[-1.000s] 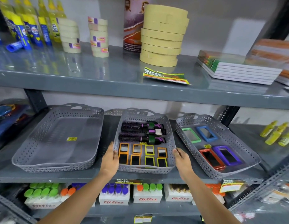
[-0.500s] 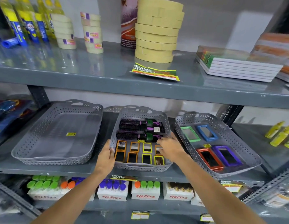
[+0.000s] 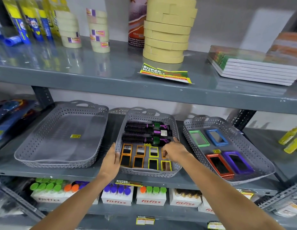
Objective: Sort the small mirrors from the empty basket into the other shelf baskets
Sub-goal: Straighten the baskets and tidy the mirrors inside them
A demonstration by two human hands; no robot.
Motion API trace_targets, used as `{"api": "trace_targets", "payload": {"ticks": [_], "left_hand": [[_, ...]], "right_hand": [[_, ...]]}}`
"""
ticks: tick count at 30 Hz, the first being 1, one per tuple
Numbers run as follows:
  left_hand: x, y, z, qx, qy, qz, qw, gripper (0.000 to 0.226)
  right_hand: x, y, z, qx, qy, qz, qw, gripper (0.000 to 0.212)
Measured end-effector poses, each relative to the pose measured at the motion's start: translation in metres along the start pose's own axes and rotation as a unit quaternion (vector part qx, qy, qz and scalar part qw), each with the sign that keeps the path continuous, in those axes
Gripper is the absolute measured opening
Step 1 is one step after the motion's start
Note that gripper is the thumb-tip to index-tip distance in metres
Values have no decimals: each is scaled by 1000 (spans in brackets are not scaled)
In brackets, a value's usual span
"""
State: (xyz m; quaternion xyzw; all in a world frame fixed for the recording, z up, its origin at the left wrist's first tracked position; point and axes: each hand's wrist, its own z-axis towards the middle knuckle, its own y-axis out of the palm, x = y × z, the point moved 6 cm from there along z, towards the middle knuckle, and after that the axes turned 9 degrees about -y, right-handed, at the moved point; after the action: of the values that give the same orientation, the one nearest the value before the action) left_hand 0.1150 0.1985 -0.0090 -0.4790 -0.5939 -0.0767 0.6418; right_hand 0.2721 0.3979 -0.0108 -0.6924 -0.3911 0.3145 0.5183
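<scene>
Lying flat in two rows at the front of the middle basket (image 3: 175, 128), the small mirrors (image 3: 153, 164) point their long sides front to back, below three hairbrushes (image 3: 144, 132) laid crosswise. The right hand (image 3: 175, 151) pinches at one orange mirror; the left hand (image 3: 111, 161) grips the basket's left rim.

Overhead: upper shelf (image 3: 111, 77) is capping the reach into the baskets | Left basket (image 3: 61, 138): floor is lying bare and open | Middle basket (image 3: 148, 173): hairbrushes (image 3: 144, 132) are filling the back, small mirrors (image 3: 139, 156) are crowding the front | Right basket (image 3: 244, 163): larger mirrors (image 3: 219, 165) are leaving narrow gaps.
</scene>
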Motion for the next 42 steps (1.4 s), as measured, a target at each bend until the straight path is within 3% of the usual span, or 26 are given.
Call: {"api": "trace_targets", "payload": {"ticks": [11, 15, 18, 21, 23, 26, 31, 34, 42], "left_hand": [[-7, 0, 6, 1, 21, 14, 1000, 52], [8, -9, 3, 62, 54, 43, 996, 50], [50, -6, -15, 117, 148, 45, 981, 50], [100, 25, -41, 113, 247, 54, 961, 53], [128, 70, -59, 68, 268, 43, 960, 58], [157, 147, -83, -13, 260, -15, 965, 64], [164, 244, -91, -96, 109, -84, 986, 65], [157, 269, -88, -109, 48, -69, 990, 66], [156, 282, -81, -125, 45, -33, 991, 58]], "right_hand": [[-3, -5, -9, 28, -10, 17, 999, 18], [14, -36, -45, 170, 5, 111, 979, 32], [53, -59, -94, 320, 21, 138, 937, 32], [114, -62, -140, 376, 104, 158, 907, 31], [155, -54, -170, 376, 170, 153, 898, 21], [200, -36, -208, 369, 231, 154, 887, 22], [243, -11, -247, 310, 289, 171, 890, 31], [261, 2, -258, 268, 310, 196, 891, 35], [272, 19, -264, 247, 339, 279, 864, 41]]}}
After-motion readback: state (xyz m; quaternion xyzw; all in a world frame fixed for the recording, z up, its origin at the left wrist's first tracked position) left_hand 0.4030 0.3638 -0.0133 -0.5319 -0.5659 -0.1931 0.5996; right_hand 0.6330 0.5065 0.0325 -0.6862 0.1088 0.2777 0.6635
